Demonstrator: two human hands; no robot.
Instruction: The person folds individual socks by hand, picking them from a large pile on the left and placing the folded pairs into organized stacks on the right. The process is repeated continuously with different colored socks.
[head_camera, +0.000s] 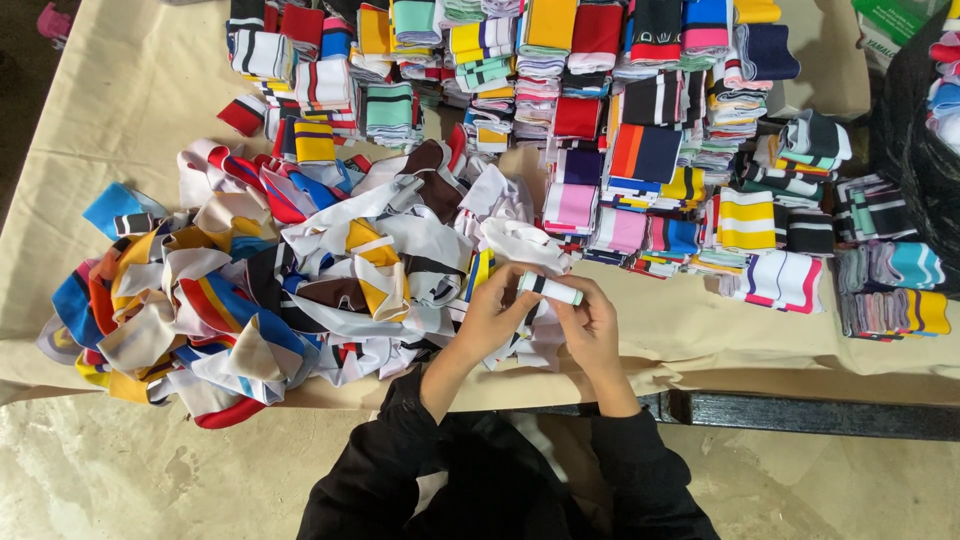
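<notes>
While both sets of fingers clamped a small white ribbed fabric band (549, 289) with a dark stripe, my left hand (487, 318) and right hand (592, 328) held it just above the tabletop (700, 325), beside a rumpled heap of striped knit pieces (280, 280).

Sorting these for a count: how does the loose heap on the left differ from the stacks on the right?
The loose heap is tangled and unfolded; the stacks are folded flat and piled in rows. The heap lies beside both hands, left hand and right hand; the stacks lie farther back. Both are striped, multicoloured fabric pieces on the same cloth-covered table.
</notes>
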